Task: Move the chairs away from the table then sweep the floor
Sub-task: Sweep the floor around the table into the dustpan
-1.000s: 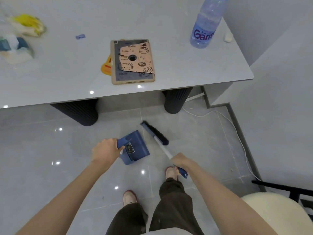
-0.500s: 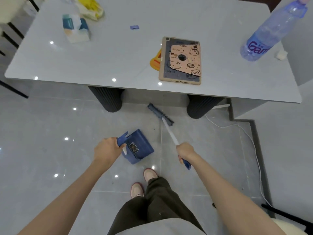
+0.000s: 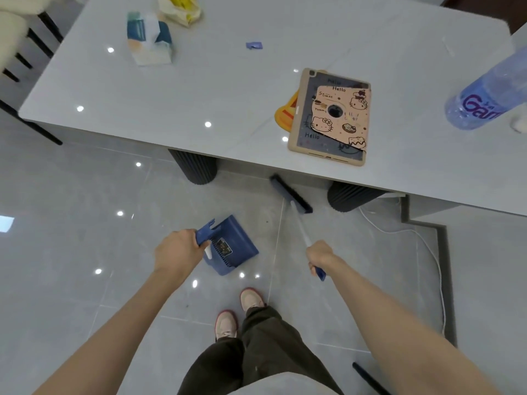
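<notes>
The left hand [image 3: 178, 250] is clamped on the handle of a blue dustpan [image 3: 228, 246], held over the grey tiled floor [image 3: 71, 223] near the person's feet. The dustpan is a deep scoop with a ribbed inner wall and a dark label, its open mouth facing right and far. The right hand [image 3: 320, 253] is closed around the white shaft of a broom [image 3: 293, 201], just above its blue end grip. The broom head is narrow, blue-backed with dark bristles, and sits on the floor at the near edge of the desk [image 3: 199, 95], between two dark ribbed legs. A chair [image 3: 17, 32] with a cream seat and black frame stands at the far left, beside the desk's left end. On the desk lie a tablet [image 3: 330, 118], a bottle [image 3: 490, 98] and a tissue pack [image 3: 148, 38].
</notes>
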A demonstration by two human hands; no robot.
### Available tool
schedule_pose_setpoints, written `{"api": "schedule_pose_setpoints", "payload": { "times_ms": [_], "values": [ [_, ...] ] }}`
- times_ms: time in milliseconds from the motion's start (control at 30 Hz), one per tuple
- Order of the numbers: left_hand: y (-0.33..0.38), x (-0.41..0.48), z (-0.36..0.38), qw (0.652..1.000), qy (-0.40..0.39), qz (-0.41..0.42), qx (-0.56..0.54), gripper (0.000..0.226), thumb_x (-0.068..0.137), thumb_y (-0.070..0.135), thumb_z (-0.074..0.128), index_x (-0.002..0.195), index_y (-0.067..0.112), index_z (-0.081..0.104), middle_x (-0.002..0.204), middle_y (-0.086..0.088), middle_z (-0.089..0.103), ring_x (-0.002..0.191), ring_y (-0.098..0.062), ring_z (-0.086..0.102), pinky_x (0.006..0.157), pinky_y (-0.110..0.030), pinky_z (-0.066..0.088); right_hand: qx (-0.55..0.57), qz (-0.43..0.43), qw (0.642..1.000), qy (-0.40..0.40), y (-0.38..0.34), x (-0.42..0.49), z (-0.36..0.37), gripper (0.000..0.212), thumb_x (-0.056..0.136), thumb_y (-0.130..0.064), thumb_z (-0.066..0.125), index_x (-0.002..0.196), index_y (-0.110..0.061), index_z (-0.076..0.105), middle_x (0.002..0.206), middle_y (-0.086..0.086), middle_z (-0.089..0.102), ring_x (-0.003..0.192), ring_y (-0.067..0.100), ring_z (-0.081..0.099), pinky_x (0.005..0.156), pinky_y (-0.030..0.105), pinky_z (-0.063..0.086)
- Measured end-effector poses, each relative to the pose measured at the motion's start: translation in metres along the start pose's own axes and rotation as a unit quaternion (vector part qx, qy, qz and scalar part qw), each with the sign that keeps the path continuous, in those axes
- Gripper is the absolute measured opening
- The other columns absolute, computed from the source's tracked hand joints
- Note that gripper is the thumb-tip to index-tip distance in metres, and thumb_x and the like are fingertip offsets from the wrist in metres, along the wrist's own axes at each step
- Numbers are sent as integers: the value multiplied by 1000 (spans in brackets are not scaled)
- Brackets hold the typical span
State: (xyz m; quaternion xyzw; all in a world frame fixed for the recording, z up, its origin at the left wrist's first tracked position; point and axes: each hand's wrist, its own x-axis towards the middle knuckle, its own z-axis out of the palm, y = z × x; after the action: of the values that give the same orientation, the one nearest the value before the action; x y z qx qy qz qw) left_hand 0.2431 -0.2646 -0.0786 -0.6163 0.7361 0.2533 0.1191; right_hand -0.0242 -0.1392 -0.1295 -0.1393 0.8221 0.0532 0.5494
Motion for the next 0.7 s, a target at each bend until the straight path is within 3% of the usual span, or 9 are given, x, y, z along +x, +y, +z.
{"api": "schedule_pose_setpoints", "payload": {
  "times_ms": [67, 133, 267, 433, 567, 700],
  "values": [
    [4, 5, -2, 1000, -5, -6, -7, 33, 91, 36, 59, 75, 7, 58, 81, -15, 68, 75, -30, 65, 59, -28, 42, -5, -10, 1000, -14, 8, -5, 15, 32, 92, 0, 36, 67, 5, 56, 69, 24, 58, 52, 28, 52, 62, 34, 50],
    [9, 9, -4, 1000, -5, -5, -10, 34, 91, 36, 59, 82, 4, 62, 84, -16, 69, 72, -28, 62, 60, -28, 42, 18, -23, 999, -31, 13, -15, 26, 25, 90, -4, 36, 84, 7, 57, 71, 24, 58, 54, 28, 52, 56, 34, 48],
    [19, 8, -8, 1000, -2, 2, -11, 28, 91, 34, 58, 84, 8, 61, 78, -10, 61, 67, -23, 53, 57, -27, 39, 32, -37, 994, -98, 6, -37, 26, 19, 87, -5, 36, 70, -6, 46, 58, 12, 45, 45, 20, 35, 42, 25, 32],
    [10, -5, -9, 999, 8, -10, -32, 27, 91, 33, 58, 79, 9, 56, 74, -8, 57, 67, -24, 54, 55, -26, 39, 66, -48, 990, -118, 2, -63, 10, 18, 87, -10, 36, 69, -14, 35, 60, 6, 32, 50, 13, 19, 51, 27, 14],
    [-10, -23, 0, 997, 15, -25, -67, 29, 90, 32, 59, 71, 11, 54, 66, -5, 56, 60, -24, 54, 52, -27, 41, 94, -87, 988, -86, -1, -84, 12, 25, 96, -13, 34, 74, -9, 44, 61, 8, 40, 46, 14, 30, 45, 25, 24],
    [-39, -37, 3, 990, 36, -67, -120, 33, 89, 31, 61, 65, 10, 53, 58, -5, 54, 52, -21, 50, 43, -22, 33, 40, -146, 988, -16, -26, -66, 25, 33, 100, -17, 30, 106, 5, 54, 64, 14, 50, 47, 21, 43, 46, 27, 37]
  ]
}}
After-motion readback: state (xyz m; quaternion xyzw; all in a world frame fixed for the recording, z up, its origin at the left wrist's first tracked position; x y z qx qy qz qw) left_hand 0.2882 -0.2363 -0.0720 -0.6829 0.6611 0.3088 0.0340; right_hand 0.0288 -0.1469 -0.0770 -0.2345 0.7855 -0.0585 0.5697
